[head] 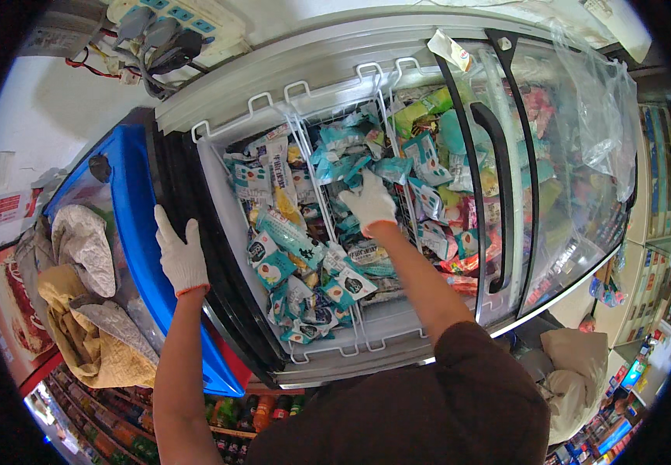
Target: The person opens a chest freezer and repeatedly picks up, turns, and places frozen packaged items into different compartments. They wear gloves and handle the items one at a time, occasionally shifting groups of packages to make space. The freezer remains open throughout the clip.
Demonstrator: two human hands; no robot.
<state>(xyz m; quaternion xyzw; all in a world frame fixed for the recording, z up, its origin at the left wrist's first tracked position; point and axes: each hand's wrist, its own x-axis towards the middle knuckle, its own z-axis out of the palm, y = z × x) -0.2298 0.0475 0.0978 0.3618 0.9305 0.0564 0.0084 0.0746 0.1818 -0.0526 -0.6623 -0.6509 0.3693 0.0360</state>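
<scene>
My left hand (183,256), in a white knit glove with an orange cuff, rests flat beside the black frame at the left end of a chest freezer (242,314). Its thumb and fingers are spread, and nothing is in them. My right hand (372,203), gloved alike, reaches down into the middle wire basket. Its fingertips meet teal ice-cream packets (341,145); whether they grip one is hidden. In the left basket lie more teal and white packets (273,260). A wire divider (315,189) separates the two baskets.
A sliding glass lid with a black handle (495,197) covers the freezer's right side. Clear plastic bags (603,116) drape over it. Left stands a blue-framed lid (137,232) with quilted cloths (91,319). A power strip (178,29) with plugs hangs behind. Drink bottles (262,412) are shelved below.
</scene>
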